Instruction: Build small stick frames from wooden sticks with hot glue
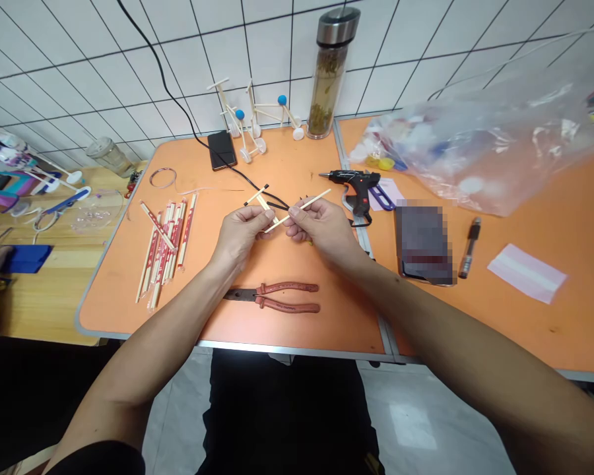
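Both my hands are raised just above the orange table point(287, 330) near its middle. My left hand point(240, 231) is closed on a short wooden stick point(258, 196) that points up and left. My right hand point(319, 224) is closed on a longer wooden stick point(304, 206) that slants up to the right. The two sticks cross between my fingertips. A black cable point(277, 200) lies on the table right behind them.
Red-handled pliers point(277, 298) lie in front of my hands. Several wrapped chopsticks point(165, 244) lie to the left. A black glue gun point(354, 183), marker point(469, 247), dark wallet, pink paper point(527, 272) and plastic bag point(495, 142) lie right. Stick models point(250, 122), phone point(222, 149) and bottle point(329, 72) stand behind.
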Tool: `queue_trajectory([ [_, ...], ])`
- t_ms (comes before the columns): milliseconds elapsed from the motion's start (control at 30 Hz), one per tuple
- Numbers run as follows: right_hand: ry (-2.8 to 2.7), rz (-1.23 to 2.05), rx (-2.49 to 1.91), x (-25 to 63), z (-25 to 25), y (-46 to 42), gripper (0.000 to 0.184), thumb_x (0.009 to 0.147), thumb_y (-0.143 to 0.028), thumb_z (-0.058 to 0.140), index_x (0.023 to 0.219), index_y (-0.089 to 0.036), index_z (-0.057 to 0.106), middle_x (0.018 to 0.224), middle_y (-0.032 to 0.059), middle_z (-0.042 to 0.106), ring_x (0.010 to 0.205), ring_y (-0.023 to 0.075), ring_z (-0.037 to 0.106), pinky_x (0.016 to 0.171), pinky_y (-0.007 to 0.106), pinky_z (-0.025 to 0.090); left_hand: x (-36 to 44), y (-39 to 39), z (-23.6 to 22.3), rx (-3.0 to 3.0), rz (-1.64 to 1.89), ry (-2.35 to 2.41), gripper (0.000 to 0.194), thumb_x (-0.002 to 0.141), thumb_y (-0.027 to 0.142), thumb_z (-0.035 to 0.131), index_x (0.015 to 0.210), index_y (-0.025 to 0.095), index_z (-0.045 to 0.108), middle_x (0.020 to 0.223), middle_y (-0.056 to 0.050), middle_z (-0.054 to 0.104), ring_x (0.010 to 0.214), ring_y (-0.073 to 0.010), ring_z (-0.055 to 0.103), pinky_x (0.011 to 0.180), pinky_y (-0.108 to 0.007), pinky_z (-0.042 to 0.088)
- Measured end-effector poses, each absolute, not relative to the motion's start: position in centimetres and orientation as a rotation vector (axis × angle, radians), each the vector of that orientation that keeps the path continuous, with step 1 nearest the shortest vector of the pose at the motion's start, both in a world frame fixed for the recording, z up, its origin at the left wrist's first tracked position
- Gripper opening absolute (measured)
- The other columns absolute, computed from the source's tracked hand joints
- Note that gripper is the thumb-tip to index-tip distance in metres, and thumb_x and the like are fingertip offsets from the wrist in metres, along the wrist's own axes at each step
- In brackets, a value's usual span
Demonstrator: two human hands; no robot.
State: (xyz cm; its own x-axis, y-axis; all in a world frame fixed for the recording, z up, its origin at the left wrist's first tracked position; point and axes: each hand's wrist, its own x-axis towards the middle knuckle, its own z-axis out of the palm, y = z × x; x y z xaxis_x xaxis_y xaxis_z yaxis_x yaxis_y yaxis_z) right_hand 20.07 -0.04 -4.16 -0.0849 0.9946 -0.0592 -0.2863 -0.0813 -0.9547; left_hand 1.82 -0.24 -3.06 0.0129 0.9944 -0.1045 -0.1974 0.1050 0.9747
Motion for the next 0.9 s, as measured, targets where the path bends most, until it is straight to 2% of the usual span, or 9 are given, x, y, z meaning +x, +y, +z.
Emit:
queue_trajectory([
  [233, -1.031, 1.427, -0.998, 20.09, -4.24, 0.02, 0.057, 0.075, -0.064, 0.101, 0.094, -0.021, 0.069, 0.079, 0.0022, 0.081, 0.063, 0.0120, 0.072, 0.056, 0.022, 0.057, 1.89, -0.19, -3.01, 0.995, 1.229, 1.117, 0.045, 0.064, 0.052, 0.107, 0.077, 0.018, 0.081, 0.076, -0.002, 0.071, 0.068, -0.0127, 0.061, 0.067, -0.027, 0.051],
  [900, -1.027, 1.403, -1.013, 20.39, -4.14, -0.02, 0.051, 0.077, -0.059, 0.101, 0.093, -0.021, 0.071, 0.079, 0.0023, 0.081, 0.064, 0.0121, 0.072, 0.059, 0.023, 0.058, 1.84, -0.32, -2.53, 1.027, 1.226, 1.144, 0.045, 0.063, 0.053, 0.106, 0.073, 0.018, 0.080, 0.076, -0.002, 0.071, 0.072, -0.0135, 0.060, 0.069, -0.027, 0.050],
])
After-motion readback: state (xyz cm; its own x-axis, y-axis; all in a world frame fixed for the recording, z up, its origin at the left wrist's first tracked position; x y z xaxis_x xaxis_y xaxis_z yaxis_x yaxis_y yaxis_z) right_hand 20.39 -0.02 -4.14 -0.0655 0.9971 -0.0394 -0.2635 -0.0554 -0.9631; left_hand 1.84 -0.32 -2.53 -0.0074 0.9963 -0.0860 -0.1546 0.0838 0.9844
